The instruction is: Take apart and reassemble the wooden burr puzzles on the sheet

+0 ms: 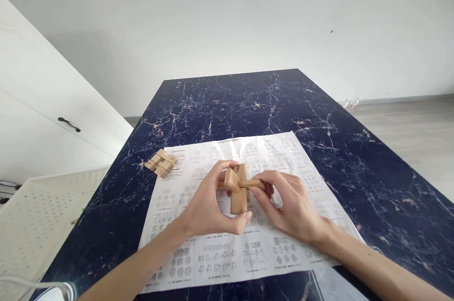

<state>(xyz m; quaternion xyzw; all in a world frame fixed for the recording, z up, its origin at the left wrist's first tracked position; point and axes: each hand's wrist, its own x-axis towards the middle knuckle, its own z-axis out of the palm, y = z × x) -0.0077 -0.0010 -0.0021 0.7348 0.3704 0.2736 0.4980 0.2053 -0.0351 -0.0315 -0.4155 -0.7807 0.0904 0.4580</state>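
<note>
Between my hands, above the paper sheet, is an interlocking wooden puzzle (pixel 239 202) with dark handwritten marks on its upright piece. My left hand (pixel 207 204) curves around it, fingers at the top and back, thumb at the lower end. A slim wooden stick (pixel 250 183) juts from its middle toward the right. The thumb and fingers of my right hand (pixel 291 199) pinch the stick's outer end. Another wooden puzzle (pixel 161 163), made of crossed, marked bars, rests at the sheet's upper left corner. My fingers hide parts of the held puzzle.
A creased instruction sheet (pixel 213 239) with rows of small diagrams lies on the dark blue marbled table (pixel 227 107). At the lower left is a white perforated surface (pixel 39 216), with a white cable (pixel 31 284) near it. A white cabinet (pixel 42 102) stands left.
</note>
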